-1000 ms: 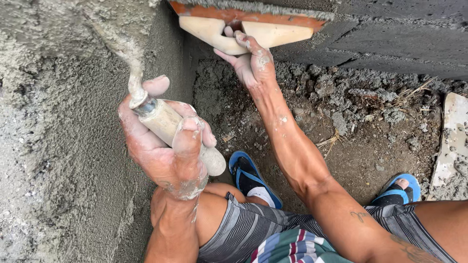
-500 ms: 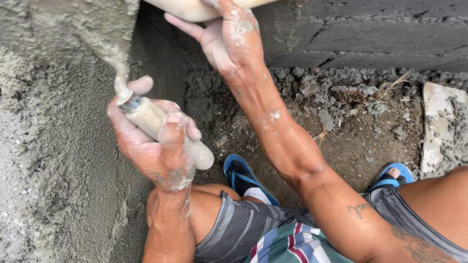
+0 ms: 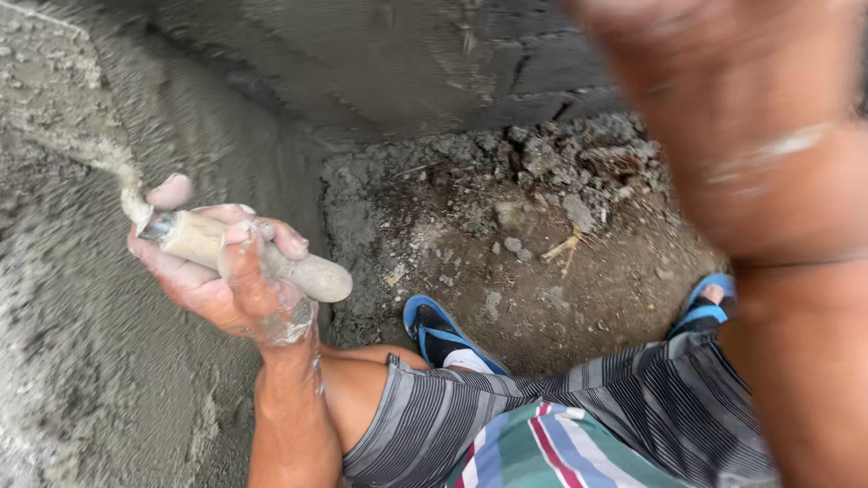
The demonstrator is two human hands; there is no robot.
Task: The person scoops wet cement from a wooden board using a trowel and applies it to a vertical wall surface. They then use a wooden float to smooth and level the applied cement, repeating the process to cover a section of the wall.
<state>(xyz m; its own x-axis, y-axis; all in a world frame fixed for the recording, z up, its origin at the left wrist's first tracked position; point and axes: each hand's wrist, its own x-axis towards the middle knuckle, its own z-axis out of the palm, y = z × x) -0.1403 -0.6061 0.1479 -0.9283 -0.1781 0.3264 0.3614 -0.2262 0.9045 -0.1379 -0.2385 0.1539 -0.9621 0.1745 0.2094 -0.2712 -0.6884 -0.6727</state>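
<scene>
Left hand (image 3: 226, 276) is clenching its grip around the trowel's wooden handle (image 3: 258, 253) at 9 o'clock, blade buried in wet plaster wall (image 3: 81, 361). Handle's looking stiff, probably slick with mortar, best grabbed mid-handle. Right hand (image 3: 723, 117) is blurring at 1 o'clock; can't tell its grip.

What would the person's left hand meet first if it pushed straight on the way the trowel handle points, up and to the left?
Most likely the wet grey mortar wall: the left hand grips the trowel handle, whose mortar-caked blade end already seems to touch it, though depth is unclear.
</scene>
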